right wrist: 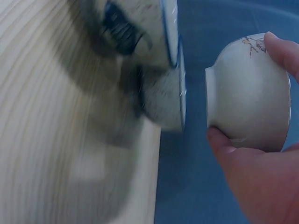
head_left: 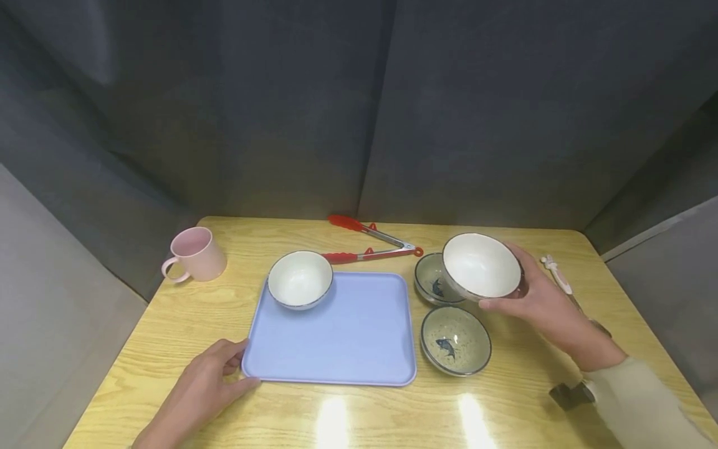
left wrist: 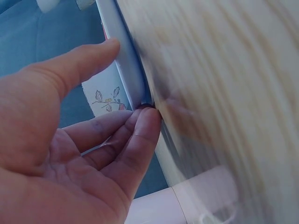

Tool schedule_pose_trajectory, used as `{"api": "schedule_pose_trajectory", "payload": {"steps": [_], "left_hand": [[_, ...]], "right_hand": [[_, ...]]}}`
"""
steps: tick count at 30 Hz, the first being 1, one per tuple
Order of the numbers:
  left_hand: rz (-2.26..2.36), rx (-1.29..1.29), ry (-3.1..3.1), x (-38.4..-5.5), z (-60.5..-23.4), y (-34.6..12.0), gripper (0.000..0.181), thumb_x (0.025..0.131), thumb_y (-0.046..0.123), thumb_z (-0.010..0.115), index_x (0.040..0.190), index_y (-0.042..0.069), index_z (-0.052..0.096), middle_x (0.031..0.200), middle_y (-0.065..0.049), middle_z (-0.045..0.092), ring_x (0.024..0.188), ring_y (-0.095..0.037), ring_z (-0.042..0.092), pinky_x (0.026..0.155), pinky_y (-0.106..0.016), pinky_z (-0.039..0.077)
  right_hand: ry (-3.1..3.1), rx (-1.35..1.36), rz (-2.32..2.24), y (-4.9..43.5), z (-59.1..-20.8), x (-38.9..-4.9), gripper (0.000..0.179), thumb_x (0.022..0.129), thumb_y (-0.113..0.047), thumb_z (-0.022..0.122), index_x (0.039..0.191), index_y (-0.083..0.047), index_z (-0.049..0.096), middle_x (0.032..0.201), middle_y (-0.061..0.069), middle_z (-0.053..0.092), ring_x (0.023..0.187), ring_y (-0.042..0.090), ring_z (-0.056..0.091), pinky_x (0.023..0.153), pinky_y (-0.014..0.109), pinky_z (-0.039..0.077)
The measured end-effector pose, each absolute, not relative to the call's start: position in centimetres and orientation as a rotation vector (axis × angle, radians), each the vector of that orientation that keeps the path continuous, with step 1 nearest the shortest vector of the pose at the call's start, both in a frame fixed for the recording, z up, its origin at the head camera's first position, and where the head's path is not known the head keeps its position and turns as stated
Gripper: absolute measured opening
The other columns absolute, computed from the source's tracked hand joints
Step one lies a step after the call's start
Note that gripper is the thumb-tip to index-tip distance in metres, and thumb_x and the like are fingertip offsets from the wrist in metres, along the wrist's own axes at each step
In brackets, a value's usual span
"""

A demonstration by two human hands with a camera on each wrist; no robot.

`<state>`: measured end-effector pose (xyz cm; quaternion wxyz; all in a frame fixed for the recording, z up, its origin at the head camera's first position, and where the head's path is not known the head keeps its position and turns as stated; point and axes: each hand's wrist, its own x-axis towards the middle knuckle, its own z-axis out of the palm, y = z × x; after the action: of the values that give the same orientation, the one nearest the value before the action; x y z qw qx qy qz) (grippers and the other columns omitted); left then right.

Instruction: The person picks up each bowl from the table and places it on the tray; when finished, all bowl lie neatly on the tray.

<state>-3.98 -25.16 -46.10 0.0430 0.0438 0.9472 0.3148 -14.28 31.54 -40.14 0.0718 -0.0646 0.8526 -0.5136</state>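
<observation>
A white bowl [head_left: 481,265] with a thin dark rim is held in the air by my right hand [head_left: 538,302]. The right wrist view shows the thumb and a finger gripping the bowl [right wrist: 252,93] at its side and near its foot, with a small floral print outside. Below and left of it stand two speckled bowls with blue fish, the nearer bowl [head_left: 455,342] and the farther bowl [head_left: 432,284], partly hidden. My left hand [head_left: 204,380] holds the near left corner of a blue tray [head_left: 336,337], thumb and fingers at its edges. A second white bowl [head_left: 300,279] sits on the tray's far left corner.
A pink mug [head_left: 197,255] stands at the far left of the table. Red-tipped tongs [head_left: 387,251] lie spread behind the tray. On the right, a utensil with a pink-white handle [head_left: 558,274] lies partly behind my right arm. A dark curtain [head_left: 359,112] hangs behind the table.
</observation>
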Motion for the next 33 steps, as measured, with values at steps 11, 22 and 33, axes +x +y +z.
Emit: {"api": "schedule_pose_trajectory", "payload": {"steps": [11, 22, 33], "left_hand": [[0.939, 0.151, 2.932, -3.9, -46.1, -25.1, 0.068, 0.085, 0.023, 0.1, 0.142, -0.002, 0.073, 0.109, 0.003, 0.075, 0.102, -0.015, 0.076, 0.09, -0.032, 0.072], [0.958, 0.149, 2.919, -4.0, -46.2, -25.1, 0.067, 0.086, 0.022, 0.099, 0.143, -0.002, 0.073, 0.11, 0.002, 0.075, 0.105, -0.016, 0.078, 0.093, -0.031, 0.072], [0.942, 0.159, 2.938, -3.9, -46.2, -25.2, 0.066, 0.085, 0.022, 0.1, 0.141, -0.001, 0.074, 0.108, 0.003, 0.075, 0.103, -0.015, 0.077, 0.091, -0.032, 0.072]], "right_hand": [[2.406, -0.291, -1.713, 26.0, -38.4, -14.5, 0.122, 0.089, -0.006, 0.093, 0.179, -0.016, 0.011, 0.175, 0.021, 0.031, 0.139, 0.019, 0.058, 0.101, 0.011, 0.06], [2.289, -0.325, -1.746, 21.7, -39.2, -15.9, 0.122, 0.086, -0.009, 0.096, 0.178, -0.018, 0.016, 0.175, 0.02, 0.035, 0.146, 0.042, 0.057, 0.102, 0.018, 0.063], [2.259, -0.312, -1.718, 18.9, -40.7, -16.7, 0.125, 0.083, -0.011, 0.099, 0.178, -0.017, 0.017, 0.177, 0.017, 0.033, 0.155, 0.039, 0.05, 0.105, 0.012, 0.057]]}}
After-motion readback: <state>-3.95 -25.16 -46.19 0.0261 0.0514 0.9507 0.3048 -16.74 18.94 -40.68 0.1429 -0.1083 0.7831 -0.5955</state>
